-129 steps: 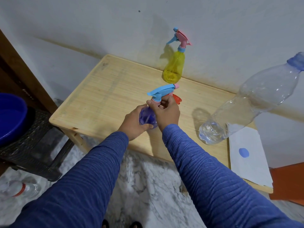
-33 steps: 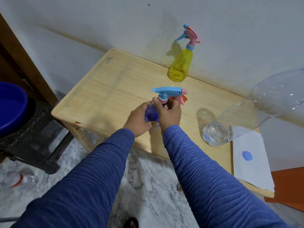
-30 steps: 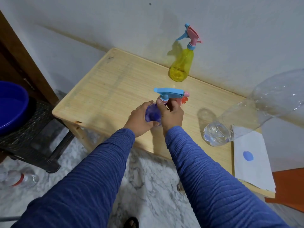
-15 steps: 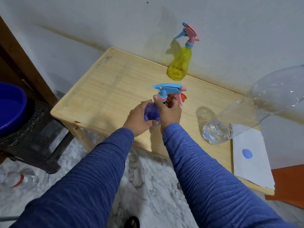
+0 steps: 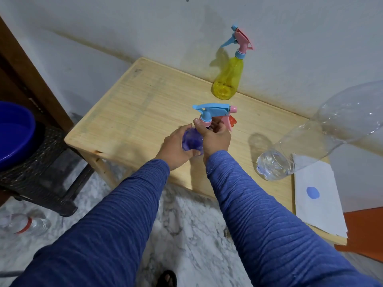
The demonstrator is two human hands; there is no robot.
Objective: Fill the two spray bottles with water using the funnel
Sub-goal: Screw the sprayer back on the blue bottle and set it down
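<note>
Head view, left hand (image 5: 176, 147) gripping purple spray bottle (image 5: 191, 141), right hand (image 5: 215, 137) pinching its collar, water low in clear bottle (image 5: 310, 141)

Two spray bottles: purple (image 5: 191, 141), yellow (image 5: 227, 83); two clear bottles: table (image 5: 310, 141), floor (image 5: 27, 224)

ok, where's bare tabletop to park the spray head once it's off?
Bare wood on the table, left of the purple bottle held by both hands, out to the left edge. Also between it and the yellow bottle. Crowded right: big clear bottle, white paper.
</note>
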